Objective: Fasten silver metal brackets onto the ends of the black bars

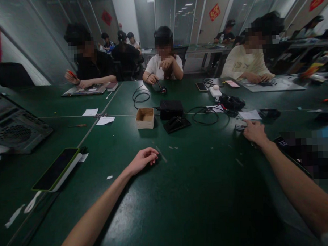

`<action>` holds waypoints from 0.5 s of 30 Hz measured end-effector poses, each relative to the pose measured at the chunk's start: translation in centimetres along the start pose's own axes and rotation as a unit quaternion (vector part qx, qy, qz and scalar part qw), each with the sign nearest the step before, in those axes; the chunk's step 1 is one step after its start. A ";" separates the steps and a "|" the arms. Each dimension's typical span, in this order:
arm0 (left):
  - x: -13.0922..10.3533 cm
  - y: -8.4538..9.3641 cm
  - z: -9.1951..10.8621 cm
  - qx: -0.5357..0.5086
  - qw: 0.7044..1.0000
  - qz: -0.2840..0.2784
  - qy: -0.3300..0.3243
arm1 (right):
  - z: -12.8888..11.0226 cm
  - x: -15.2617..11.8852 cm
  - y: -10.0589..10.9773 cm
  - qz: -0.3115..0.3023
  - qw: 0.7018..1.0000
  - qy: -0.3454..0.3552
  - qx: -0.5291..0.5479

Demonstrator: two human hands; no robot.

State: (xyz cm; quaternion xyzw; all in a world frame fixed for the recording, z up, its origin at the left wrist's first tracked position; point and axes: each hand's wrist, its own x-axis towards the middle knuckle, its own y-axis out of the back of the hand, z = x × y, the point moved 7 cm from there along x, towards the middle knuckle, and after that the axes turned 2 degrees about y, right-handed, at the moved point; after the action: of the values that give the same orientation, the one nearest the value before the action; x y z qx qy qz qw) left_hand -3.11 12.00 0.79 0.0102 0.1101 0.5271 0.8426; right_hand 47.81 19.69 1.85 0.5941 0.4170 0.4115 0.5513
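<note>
On the green desk (183, 202), at the wearer's right, a small grey object (239, 128) lies just in front of some paper (250, 115). The right hand (255, 132) is at it; whether its grip has closed, I can't tell. The left hand (144, 160), grip half curled, contents hidden, rests near a box (145, 123).

Green table (194, 194) with open box (145, 123), paper (105, 121), small grey object (239, 127)

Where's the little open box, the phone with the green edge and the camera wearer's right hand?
Open box (145, 124): head view, on its front wall.
Phone (57, 169): head view, middle of its dark screen.
Right hand (255, 133): head view, on the back of it.
</note>
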 end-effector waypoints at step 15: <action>0.1 0.0 -0.4 -0.011 1.000 -0.007 -0.004 | 3.7 -0.7 -0.6 0.027 0.990 -0.127 0.046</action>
State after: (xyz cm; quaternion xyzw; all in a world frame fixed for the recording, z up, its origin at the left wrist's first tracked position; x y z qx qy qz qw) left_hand -3.16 12.11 0.40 0.0023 0.1006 0.5226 0.8466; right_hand 51.07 17.94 1.01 0.6770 0.3462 0.3277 0.5607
